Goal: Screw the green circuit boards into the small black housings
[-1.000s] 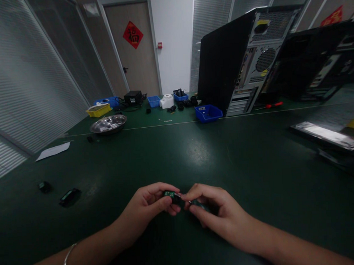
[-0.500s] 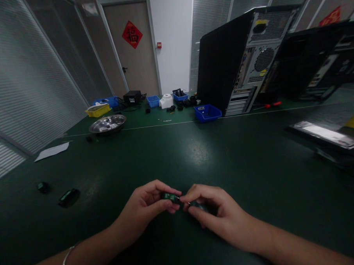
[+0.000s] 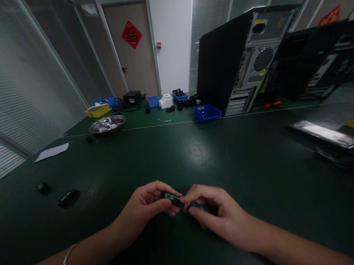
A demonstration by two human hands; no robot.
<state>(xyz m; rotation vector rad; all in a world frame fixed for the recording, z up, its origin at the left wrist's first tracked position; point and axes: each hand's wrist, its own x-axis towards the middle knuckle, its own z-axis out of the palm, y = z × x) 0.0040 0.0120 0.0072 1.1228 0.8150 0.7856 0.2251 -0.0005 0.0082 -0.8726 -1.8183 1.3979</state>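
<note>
green worktop [image 3: 154, 157], small circuit-board part [image 3: 169, 196] pinched in left hand [image 3: 147, 202] at lower center, slim dark object [image 3: 199, 205] gripped in right hand [image 3: 220, 208]

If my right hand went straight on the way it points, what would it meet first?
Your right hand would most likely meet the small green-topped part in your left hand; whether it already touches it is too blurred to tell.
</note>
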